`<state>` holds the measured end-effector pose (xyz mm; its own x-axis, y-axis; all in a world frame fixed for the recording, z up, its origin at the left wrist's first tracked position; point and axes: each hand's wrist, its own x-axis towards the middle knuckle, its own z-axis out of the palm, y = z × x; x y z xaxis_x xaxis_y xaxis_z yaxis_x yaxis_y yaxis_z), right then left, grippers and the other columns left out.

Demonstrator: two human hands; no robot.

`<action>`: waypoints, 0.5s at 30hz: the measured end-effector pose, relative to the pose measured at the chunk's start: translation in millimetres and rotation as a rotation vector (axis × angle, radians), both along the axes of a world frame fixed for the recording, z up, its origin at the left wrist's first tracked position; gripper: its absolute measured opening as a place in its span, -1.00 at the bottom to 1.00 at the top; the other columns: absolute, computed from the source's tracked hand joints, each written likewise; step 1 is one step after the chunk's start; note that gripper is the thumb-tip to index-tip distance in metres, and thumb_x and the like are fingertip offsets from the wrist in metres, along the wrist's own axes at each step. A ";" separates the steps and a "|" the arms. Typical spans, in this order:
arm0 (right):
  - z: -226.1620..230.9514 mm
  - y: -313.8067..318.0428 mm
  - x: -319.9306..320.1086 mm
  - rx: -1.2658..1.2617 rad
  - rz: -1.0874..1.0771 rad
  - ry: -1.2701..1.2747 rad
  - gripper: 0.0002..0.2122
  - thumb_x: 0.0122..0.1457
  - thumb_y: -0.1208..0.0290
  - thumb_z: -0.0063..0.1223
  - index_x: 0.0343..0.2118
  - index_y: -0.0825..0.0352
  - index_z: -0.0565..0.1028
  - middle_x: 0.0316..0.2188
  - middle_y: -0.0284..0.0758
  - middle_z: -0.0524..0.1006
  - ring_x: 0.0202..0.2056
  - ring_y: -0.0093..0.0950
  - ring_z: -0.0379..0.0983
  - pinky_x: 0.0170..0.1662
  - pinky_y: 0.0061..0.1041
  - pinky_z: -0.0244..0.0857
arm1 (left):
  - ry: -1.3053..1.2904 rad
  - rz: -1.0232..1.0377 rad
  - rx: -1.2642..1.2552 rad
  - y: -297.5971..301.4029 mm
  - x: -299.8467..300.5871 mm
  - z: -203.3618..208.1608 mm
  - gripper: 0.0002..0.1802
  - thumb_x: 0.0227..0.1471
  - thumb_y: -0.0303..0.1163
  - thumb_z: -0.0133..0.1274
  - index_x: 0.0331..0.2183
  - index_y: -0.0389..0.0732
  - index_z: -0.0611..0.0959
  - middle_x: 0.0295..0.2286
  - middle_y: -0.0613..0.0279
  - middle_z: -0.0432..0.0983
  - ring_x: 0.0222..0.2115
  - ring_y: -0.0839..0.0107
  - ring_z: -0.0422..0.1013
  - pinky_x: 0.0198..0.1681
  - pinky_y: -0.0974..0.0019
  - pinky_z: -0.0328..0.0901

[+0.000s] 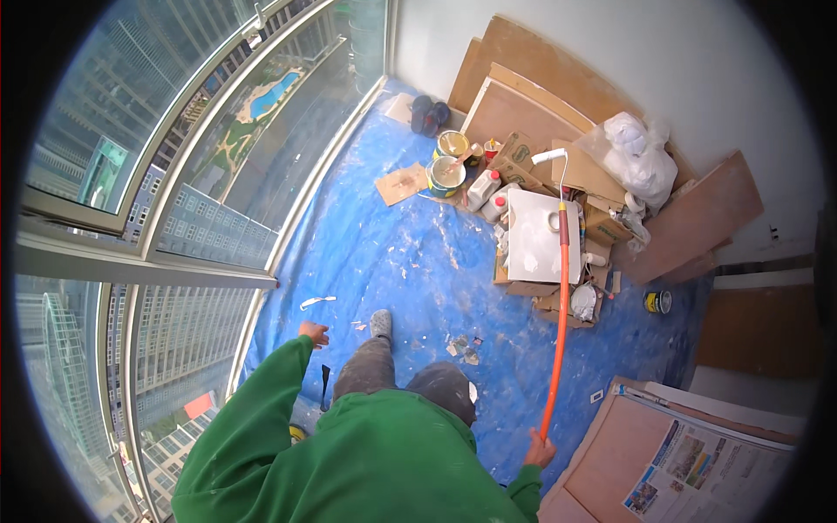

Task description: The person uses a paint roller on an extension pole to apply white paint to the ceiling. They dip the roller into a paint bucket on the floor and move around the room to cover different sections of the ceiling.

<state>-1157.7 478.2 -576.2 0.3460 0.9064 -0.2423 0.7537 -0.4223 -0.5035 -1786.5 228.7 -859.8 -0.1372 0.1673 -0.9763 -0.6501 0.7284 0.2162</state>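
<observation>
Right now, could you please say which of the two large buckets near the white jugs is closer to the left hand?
The front bucket, pale inside, is closer to the left hand; the rear bucket, tan inside, stands just behind it.

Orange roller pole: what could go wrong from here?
1. Only the right hand grips the orange pole, at its near end, so the roller head could swing and knock the white bag or other piled things.
2. The wrinkled blue sheet might slip or catch underfoot; loose scraps lie on it.
</observation>
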 end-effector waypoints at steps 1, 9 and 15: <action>4.8 9.9 -11.2 0.011 0.010 -0.013 -0.58 -0.08 0.14 0.32 -0.61 0.49 0.48 -0.77 -0.24 0.27 -0.64 -0.42 0.08 -0.51 -0.24 0.04 | -0.141 0.192 0.015 39.0 -33.8 9.9 -0.72 0.13 -0.21 -0.09 -0.25 -0.14 0.61 -0.47 -0.04 0.54 -0.48 0.14 0.51 -0.47 0.03 0.33; 9.2 100.2 -95.1 -0.078 0.010 -0.039 -0.58 -0.08 0.14 0.35 -0.63 0.48 0.48 -0.78 -0.27 0.26 -0.64 -0.41 0.08 -0.51 -0.25 0.04 | 0.488 -0.111 0.287 314.8 -128.1 119.5 -0.70 0.03 -0.26 0.15 -0.34 -0.33 0.62 -0.51 0.07 0.62 -0.52 0.30 0.58 -0.56 0.26 0.40; -21.8 210.0 -149.5 -0.184 0.003 -0.044 -0.57 -0.08 0.15 0.35 -0.68 0.47 0.44 -0.77 -0.28 0.28 -0.65 -0.41 0.08 -0.51 -0.27 0.05 | 0.444 -0.301 0.135 373.1 -146.7 98.0 -0.71 -0.03 -0.26 0.19 -0.43 -0.35 0.63 -0.58 0.13 0.60 -0.58 0.37 0.56 -0.61 0.30 0.39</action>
<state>-1307.2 688.2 -598.0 0.3573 0.8494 -0.3884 0.7749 -0.5017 -0.3843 -1933.2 601.9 -761.7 -0.4577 0.3826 -0.8026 -0.2428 0.8146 0.5267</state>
